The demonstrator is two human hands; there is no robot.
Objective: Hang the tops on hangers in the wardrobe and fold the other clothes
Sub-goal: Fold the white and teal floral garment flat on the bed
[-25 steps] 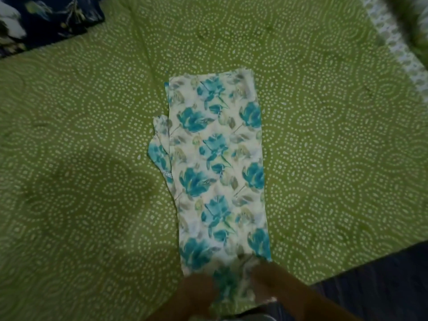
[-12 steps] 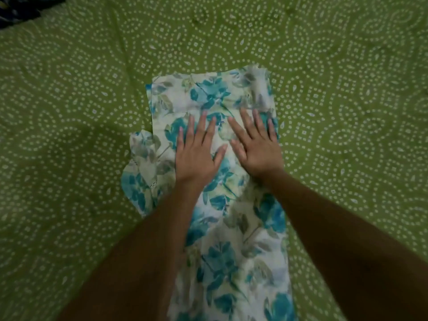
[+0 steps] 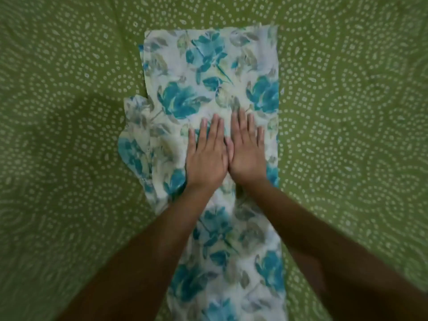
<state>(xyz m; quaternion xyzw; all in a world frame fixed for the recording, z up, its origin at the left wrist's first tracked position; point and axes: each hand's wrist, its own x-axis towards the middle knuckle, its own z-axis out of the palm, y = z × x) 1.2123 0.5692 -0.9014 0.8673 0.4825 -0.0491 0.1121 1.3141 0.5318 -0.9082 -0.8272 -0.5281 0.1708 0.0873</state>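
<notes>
A white garment with a blue flower print (image 3: pixel 208 72) lies folded into a long strip on the bed, running from the far middle down to the near edge of the view. A flap of it sticks out on the left side. My left hand (image 3: pixel 206 158) and my right hand (image 3: pixel 247 154) rest flat on the middle of the strip, side by side and touching, palms down, fingers straight and pointing away from me. Neither hand grips the cloth.
The green bedsheet (image 3: pixel 347 112) with white dotted rings fills the whole view around the garment. My forearms cover the near part of the strip.
My hands went from the near end of the garment up onto its middle, then slid back toward me and came together. The view has closed in on the garment.
</notes>
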